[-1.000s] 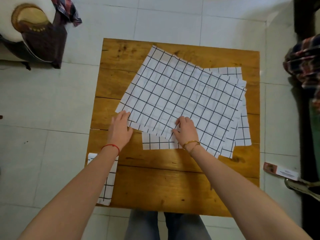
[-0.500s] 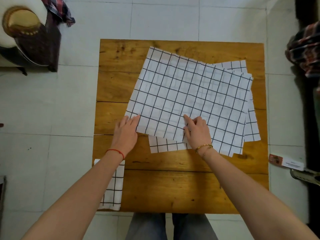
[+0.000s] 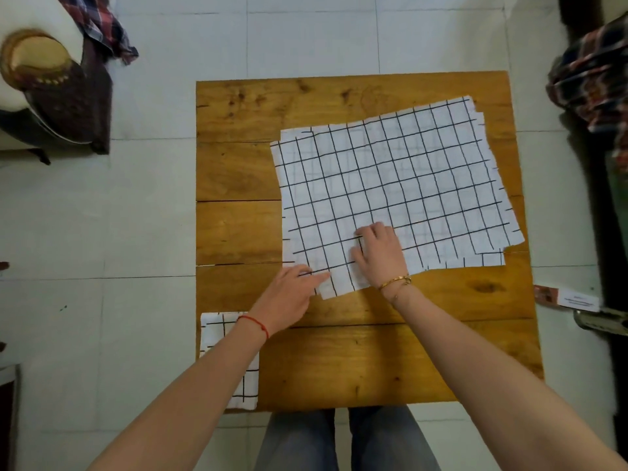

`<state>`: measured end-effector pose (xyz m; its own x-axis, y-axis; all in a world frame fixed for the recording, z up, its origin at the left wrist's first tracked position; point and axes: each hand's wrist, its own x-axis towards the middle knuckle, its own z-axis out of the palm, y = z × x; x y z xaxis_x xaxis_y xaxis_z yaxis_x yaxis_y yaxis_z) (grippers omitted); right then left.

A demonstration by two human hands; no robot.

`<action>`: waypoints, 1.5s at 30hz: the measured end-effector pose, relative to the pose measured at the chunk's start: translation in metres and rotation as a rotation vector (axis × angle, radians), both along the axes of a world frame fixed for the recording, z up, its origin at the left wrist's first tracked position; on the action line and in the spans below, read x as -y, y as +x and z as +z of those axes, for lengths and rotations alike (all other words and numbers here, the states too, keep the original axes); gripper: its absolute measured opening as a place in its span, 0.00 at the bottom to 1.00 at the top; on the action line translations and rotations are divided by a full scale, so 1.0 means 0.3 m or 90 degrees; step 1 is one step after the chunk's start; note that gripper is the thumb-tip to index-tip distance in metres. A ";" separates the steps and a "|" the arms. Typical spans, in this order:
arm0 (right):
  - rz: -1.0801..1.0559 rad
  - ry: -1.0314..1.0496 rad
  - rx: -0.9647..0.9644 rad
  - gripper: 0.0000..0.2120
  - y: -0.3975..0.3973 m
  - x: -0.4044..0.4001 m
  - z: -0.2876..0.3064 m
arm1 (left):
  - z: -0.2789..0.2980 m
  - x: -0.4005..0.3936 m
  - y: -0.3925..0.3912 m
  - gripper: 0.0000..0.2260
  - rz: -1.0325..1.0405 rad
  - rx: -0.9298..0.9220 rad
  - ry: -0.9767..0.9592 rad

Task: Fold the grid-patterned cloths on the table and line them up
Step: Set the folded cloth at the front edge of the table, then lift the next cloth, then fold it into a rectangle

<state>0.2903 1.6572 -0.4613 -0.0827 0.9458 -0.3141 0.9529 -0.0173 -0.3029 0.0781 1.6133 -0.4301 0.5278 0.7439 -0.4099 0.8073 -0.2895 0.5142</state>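
Though label unreadable, gridded cloths.

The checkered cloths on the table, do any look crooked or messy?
Yes. The top cloth lies askew to the table edges, and other cloths' edges stick out unevenly beneath it at the right and near sides. The left hand and right hand rest on its near corner. Only the folded cloth at the near-left corner looks tidy.
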 end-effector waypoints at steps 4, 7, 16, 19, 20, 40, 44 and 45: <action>0.062 -0.041 -0.056 0.16 -0.104 0.050 0.005 | -0.029 -0.043 -0.054 0.20 0.125 0.043 0.072; 0.082 -0.074 -0.064 0.19 -0.179 0.079 0.005 | -0.036 -0.129 -0.108 0.20 0.154 0.003 0.115; 0.124 -0.084 0.025 0.28 -0.284 0.102 -0.044 | -0.069 -0.366 -0.195 0.28 0.076 -0.143 0.137; 0.116 -0.087 0.011 0.25 -0.282 0.097 -0.055 | -0.087 -0.425 -0.210 0.30 0.033 -0.162 0.146; 0.113 -0.086 -0.001 0.23 -0.279 0.096 -0.058 | -0.094 -0.443 -0.212 0.31 0.022 -0.170 0.146; -0.406 0.029 -0.558 0.06 -0.025 -0.098 0.197 | -0.011 -0.563 -0.124 0.05 0.041 0.015 0.141; -0.351 0.001 -0.523 0.12 0.033 -0.101 0.266 | 0.082 -0.574 -0.075 0.04 0.053 0.066 0.121; -0.334 0.018 -0.495 0.13 0.041 -0.104 0.288 | 0.106 -0.574 -0.066 0.04 0.047 0.071 0.124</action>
<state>0.3025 1.6884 -0.3748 0.1799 0.9281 -0.3259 0.3558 -0.3703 -0.8581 0.0581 1.7857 -0.3982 0.5024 0.8419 -0.1970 0.7717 -0.3337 0.5415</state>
